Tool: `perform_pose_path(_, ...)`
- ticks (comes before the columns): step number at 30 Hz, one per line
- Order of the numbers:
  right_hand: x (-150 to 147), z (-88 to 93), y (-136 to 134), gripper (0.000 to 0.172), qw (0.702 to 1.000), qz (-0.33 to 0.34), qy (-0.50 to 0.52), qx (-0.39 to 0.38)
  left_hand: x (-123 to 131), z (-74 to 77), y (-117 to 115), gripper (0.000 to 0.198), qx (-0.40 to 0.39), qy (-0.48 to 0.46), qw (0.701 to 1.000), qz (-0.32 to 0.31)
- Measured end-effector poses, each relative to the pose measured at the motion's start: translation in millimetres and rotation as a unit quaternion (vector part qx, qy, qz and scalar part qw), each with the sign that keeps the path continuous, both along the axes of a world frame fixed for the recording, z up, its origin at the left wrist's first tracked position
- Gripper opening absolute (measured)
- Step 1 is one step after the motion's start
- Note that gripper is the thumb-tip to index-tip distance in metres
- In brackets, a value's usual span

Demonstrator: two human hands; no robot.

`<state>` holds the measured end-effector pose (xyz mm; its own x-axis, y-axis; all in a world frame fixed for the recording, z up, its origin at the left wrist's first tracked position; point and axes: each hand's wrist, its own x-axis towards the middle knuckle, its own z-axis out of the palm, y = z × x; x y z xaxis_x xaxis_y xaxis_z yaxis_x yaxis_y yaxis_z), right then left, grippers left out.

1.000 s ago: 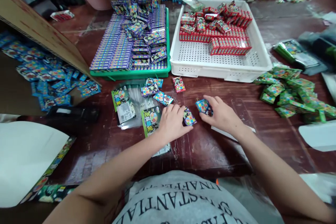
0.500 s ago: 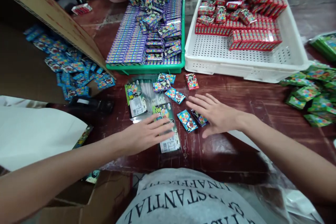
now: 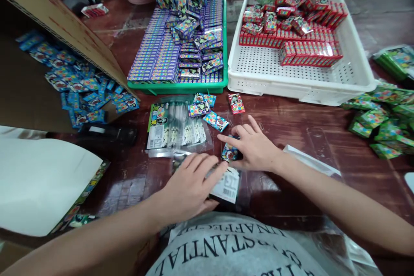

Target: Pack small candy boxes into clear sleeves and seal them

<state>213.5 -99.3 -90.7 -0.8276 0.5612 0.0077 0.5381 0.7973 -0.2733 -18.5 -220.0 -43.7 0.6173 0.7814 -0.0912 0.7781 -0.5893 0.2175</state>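
My left hand (image 3: 194, 185) grips a printed plastic pouch (image 3: 228, 187) with a white barcode label near the table's front edge; its fingers lie over the pouch and hide much of it. My right hand (image 3: 254, 146) has its thumb and fingers around a small blue candy box (image 3: 229, 152), just beyond the pouch. The purple box seen beside it earlier is hidden by the right hand. Further off lie another blue box (image 3: 216, 121), a purple box (image 3: 199, 109) and a red box (image 3: 236, 103). To the left, several clear pouches (image 3: 181, 127) lie flat, stacked together.
A green tray (image 3: 181, 89) of purple boxes and a white perforated basket (image 3: 300, 95) of red boxes stand behind. Green boxes (image 3: 383, 116) are heaped at right. Blue boxes (image 3: 87, 84) lie in a cardboard carton (image 3: 64, 30) at left, near a black object (image 3: 108, 133).
My left hand has drawn one pouch off the stack, towards me and to the right. My right hand has moved slightly down and closed around the blue box.
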Motion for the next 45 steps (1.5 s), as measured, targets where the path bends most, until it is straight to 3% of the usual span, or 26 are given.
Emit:
perform_pose_path(3, -14.9, -1.8, -23.5, 0.066, 0.988, -0.143, -0.041, 0.046, -5.4, -13.7, -18.8, 0.085, -0.015, 0.042, 0.987, 0.154)
perform_pose_path(7, -8.9, -3.2, -36.0, 0.072, 0.984, -0.153, -0.086, 0.025, -15.5, -36.6, -36.4, 0.084, -0.065, 0.071, 0.966, 0.241)
perform_pose_path(9, 10.5, 1.6, -27.1, 0.075, 0.991, -0.102, -0.079, 0.022, -19.3, -44.5, -40.5, 0.084, -0.072, 0.062, 0.964, 0.250)
perform_pose_path(11, 34.7, 8.7, -10.3, 0.084, 0.998, 0.009, -0.057, 0.009, -22.0, -49.7, -41.8, 0.086, -0.073, 0.040, 0.967, 0.241)
perform_pose_path(14, 56.8, 17.0, 19.5, 0.112, 0.985, 0.156, -0.061, -0.038, -22.5, -54.1, -39.6, 0.090, -0.076, -0.001, 0.973, 0.219)
perform_pose_path(17, 43.5, 16.8, 42.9, 0.120, 0.964, 0.233, -0.093, -0.089, -16.1, -56.1, -33.9, 0.093, -0.083, -0.028, 0.973, 0.215)
perform_pose_path(21, 4.0, 6.6, 52.4, 0.096, 0.940, 0.320, -0.064, -0.103, -1.2, -59.2, -25.6, 0.096, -0.087, -0.050, 0.963, 0.250)
perform_pose_path(24, -3.3, -4.4, 45.5, 0.076, 0.957, 0.278, -0.019, -0.078, 6.0, -64.2, -21.6, 0.097, -0.078, -0.072, 0.952, 0.286)
perform_pose_path(28, 12.3, -15.4, 29.7, 0.073, 0.983, 0.172, 0.014, -0.070, 3.9, -69.4, -16.6, 0.093, -0.068, -0.097, 0.951, 0.285)
perform_pose_path(33, 23.1, -15.6, 15.1, 0.071, 0.995, 0.070, 0.047, -0.058, -5.1, -66.2, -6.3, 0.093, -0.059, -0.100, 0.964, 0.238)
perform_pose_path(38, 22.2, -11.5, -3.4, 0.078, 0.988, 0.069, 0.072, -0.119, -2.1, -59.9, 2.1, 0.098, -0.027, -0.104, 0.970, 0.217)
perform_pose_path(41, 23.7, -9.1, -12.9, 0.078, 0.981, 0.082, 0.070, -0.158, 2.8, -60.5, 6.1, 0.097, -0.028, -0.109, 0.979, 0.168)
perform_pose_path(45, 39.6, -6.5, -17.0, 0.101, 0.984, 0.077, 0.079, -0.142, 8.3, -65.8, 11.9, 0.091, -0.034, -0.101, 0.981, 0.159)
